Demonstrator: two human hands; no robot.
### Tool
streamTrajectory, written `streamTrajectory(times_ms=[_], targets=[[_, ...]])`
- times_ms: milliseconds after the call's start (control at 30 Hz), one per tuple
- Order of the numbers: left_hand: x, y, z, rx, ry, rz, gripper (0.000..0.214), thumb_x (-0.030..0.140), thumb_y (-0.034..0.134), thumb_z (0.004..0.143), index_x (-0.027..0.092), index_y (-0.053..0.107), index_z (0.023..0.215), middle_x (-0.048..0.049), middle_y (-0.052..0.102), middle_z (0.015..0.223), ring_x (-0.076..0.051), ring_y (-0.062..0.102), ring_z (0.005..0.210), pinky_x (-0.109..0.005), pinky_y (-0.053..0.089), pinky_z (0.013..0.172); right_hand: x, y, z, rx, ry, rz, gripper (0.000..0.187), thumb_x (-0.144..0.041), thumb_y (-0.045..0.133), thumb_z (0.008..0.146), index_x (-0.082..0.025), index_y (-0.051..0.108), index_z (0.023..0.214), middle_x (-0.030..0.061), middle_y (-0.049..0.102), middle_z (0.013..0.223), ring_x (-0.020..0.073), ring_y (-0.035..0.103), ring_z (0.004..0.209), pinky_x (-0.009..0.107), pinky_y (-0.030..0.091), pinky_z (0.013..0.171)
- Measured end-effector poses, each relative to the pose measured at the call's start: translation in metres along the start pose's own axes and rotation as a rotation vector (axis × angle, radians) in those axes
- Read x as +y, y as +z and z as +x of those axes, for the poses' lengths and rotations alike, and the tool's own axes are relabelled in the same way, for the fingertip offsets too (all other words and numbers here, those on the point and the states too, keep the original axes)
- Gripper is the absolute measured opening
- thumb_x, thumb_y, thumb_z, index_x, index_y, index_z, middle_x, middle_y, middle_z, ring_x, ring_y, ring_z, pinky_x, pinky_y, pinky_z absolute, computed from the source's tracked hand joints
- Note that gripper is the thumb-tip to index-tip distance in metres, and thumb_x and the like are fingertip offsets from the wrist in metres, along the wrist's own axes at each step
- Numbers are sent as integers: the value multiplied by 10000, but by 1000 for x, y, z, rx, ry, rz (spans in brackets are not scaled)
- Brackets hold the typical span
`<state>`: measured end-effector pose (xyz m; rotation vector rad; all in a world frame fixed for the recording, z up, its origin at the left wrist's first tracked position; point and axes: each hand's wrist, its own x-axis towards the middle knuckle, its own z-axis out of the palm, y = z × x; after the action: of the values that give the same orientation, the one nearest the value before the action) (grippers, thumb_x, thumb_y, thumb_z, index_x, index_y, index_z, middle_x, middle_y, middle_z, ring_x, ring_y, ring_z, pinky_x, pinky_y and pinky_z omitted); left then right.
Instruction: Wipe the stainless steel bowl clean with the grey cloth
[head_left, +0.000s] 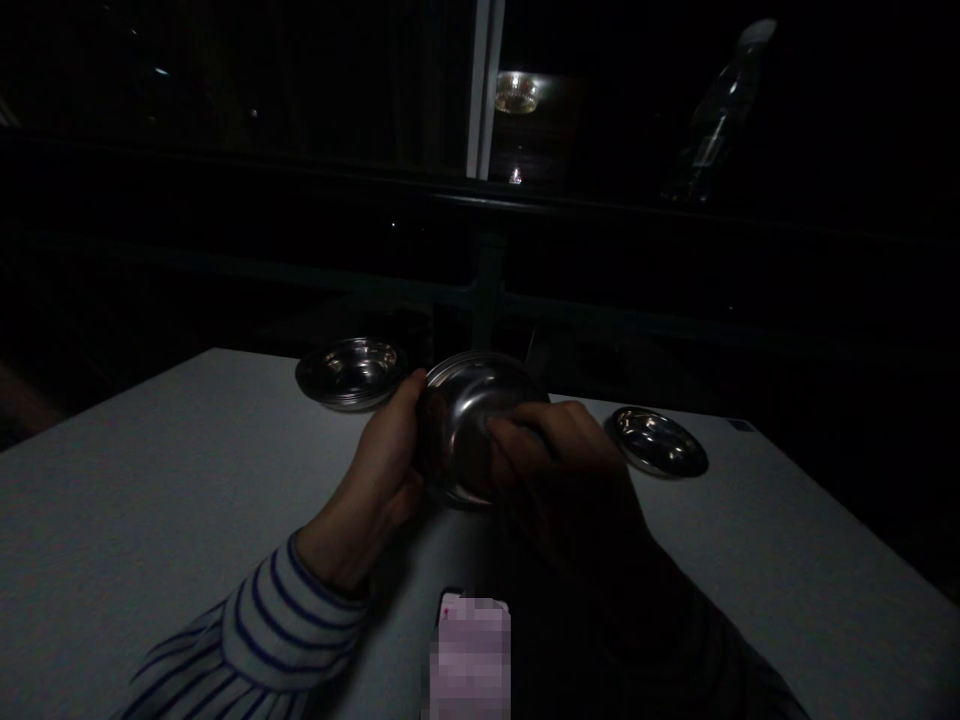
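Head view: a shallow round steel bowl (480,400) clenched between both hands.
Left grip (375,460) clasps its rim; right grip (562,480) pinches its side, over the pale grey surface (150,500).

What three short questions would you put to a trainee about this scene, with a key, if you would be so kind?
1. What pattern shows on the sleeve above the left hand?
2. True or false: the steel dish on the right lies on the white table, apart from both hands.
3. What do the fingers of the right hand touch?
A. the steel bowl held up between the hands
B. the steel dish on the right
C. the blurred object at the table's near side

Key: 1. Blue stripes on white. 2. True. 3. A.
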<state>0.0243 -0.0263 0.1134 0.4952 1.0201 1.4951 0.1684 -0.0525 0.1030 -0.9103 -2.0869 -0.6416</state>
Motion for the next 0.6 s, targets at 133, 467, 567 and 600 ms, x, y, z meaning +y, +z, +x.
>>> streamTrajectory(times_ms=[133, 467, 567, 600], targets=[[-2, 0, 1, 6, 12, 12, 139, 276, 567, 742, 153, 623, 709, 1, 625, 564, -110, 566, 445, -198, 438, 393, 2, -2, 1, -33, 69, -27, 167, -173, 493, 824, -139, 622, 923, 78, 596, 863, 183, 482, 775, 300, 378, 628], [0, 1, 0, 11, 12, 20, 139, 272, 563, 743, 155, 619, 692, 10, 616, 548, -111, 561, 444, -203, 441, 407, 8, -1, 1, -29, 97, -41, 168, -173, 499, 819, -140, 643, 898, 80, 612, 859, 185, 490, 765, 298, 388, 639], [-1, 1, 0, 20, 18, 25, 135, 276, 578, 734, 156, 621, 690, 11, 615, 545, -109, 559, 438, -200, 439, 402, 6, 0, 0, -18, 57, -2, 174, -173, 504, 819, -135, 641, 918, 81, 615, 863, 188, 490, 754, 302, 389, 633], [-1, 1, 0, 21, 17, 30, 141, 283, 582, 730, 156, 621, 687, 9, 614, 542, -111, 558, 436, -201, 437, 398, 4, 1, -1, -9, 27, 25, 178, -179, 503, 821, -137, 638, 929, 80, 617, 874, 190, 489, 753, 306, 388, 633]])
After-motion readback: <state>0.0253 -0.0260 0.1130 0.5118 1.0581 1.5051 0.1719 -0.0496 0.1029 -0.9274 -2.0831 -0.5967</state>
